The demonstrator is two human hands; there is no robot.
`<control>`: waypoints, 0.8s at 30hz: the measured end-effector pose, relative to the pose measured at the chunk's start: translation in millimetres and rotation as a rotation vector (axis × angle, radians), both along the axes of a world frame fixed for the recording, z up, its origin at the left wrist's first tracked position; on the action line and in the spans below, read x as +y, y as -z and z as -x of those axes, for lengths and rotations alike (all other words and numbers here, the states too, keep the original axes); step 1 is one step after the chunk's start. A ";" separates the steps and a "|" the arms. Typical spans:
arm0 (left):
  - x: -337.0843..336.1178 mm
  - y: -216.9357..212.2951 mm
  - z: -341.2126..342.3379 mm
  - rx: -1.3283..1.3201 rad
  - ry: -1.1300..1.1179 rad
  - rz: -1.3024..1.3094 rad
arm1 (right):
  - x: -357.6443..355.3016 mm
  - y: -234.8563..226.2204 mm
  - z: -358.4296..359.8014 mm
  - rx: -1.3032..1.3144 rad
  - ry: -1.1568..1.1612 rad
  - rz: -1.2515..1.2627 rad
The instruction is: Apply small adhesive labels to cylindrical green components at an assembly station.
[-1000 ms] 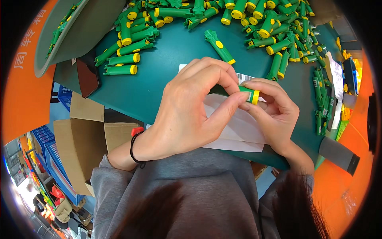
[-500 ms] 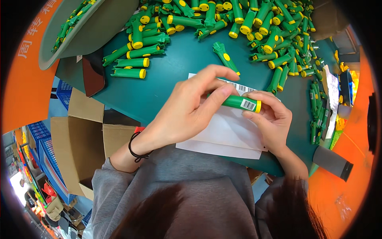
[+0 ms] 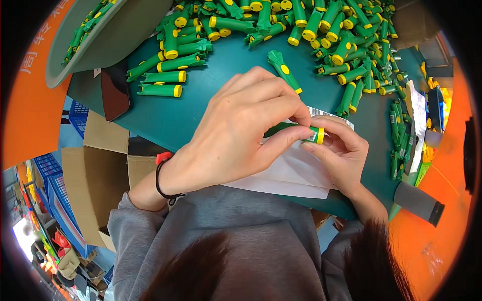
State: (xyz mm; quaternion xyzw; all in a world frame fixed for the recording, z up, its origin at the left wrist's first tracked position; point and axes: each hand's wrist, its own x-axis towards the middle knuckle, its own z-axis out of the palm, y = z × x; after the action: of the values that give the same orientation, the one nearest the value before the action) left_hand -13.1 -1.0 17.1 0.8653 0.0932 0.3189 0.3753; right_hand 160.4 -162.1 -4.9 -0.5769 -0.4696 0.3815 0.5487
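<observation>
a teal tabletop [image 3: 155,115] spreads out beyond the white sheet [image 3: 296,173], and a great heap of green tubes [image 3: 341,52] lies past the sheet's far edge. far off to the sheet's left i see a tilted grey basin [image 3: 128,30]; nearer, also to its left, an open cardboard box [image 3: 75,185]. both hands meet over the sheet: the left hand [image 3: 241,125] reaches across from its left, the right hand [image 3: 346,148] comes in from its right. the held tube [image 3: 316,133] is up above the sheet, its long axis lying roughly crosswise, capped end toward the right hand, the nearer one to that end. the right fingers are closed on the tube beside the cap; the left thumb and forefinger are narrow over it, though i can't tell whether they grip or merely press. it's slim, round and green, with a yellow cap [image 3: 321,135] and, half hidden by the left thumb, a pale label [image 3: 312,136].
</observation>
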 end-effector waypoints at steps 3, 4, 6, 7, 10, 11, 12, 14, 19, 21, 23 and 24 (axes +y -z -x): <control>3.1 -5.4 0.3 0.030 0.005 0.016 | 0.2 -2.2 1.1 0.034 0.017 -0.004; 4.5 -5.5 0.5 0.046 0.008 0.041 | 1.1 -5.4 0.8 0.033 0.004 0.021; 5.8 -4.2 0.1 0.059 0.032 0.031 | 1.8 -4.4 0.5 0.037 -0.010 0.046; 6.3 -3.8 -0.6 0.065 0.061 0.023 | 1.2 -2.6 0.4 0.007 -0.013 0.030; 8.2 -7.8 -1.6 0.095 0.078 -0.090 | 1.0 -1.4 -0.5 -0.006 -0.021 0.022; 7.3 -9.3 -1.0 0.098 0.079 -0.090 | 1.2 -1.9 -0.6 0.010 -0.031 0.028; 5.5 -10.9 0.1 0.088 0.070 -0.108 | 1.8 -3.9 0.7 0.014 -0.031 0.027; 5.5 -13.2 0.0 0.076 0.077 -0.123 | 2.4 -7.4 3.6 0.165 0.062 0.091; 6.9 -4.7 -1.5 0.078 0.114 0.161 | 2.9 -5.9 3.9 0.123 0.045 0.049; 4.6 -3.3 -1.1 0.087 0.129 0.223 | 3.2 -6.7 4.6 0.111 0.031 0.070; 2.3 -3.2 -1.7 0.091 0.152 0.287 | 2.9 -5.2 3.2 0.142 0.037 0.054; 1.4 -3.4 -1.9 0.110 0.154 0.303 | 2.6 -5.3 3.1 0.143 0.038 0.055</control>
State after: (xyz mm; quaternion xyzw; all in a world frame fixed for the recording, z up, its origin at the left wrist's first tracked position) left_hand -11.3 0.4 20.5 0.8194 0.0942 0.2239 0.5192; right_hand 157.3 -159.5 0.4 -0.5719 -0.4075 0.4241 0.5719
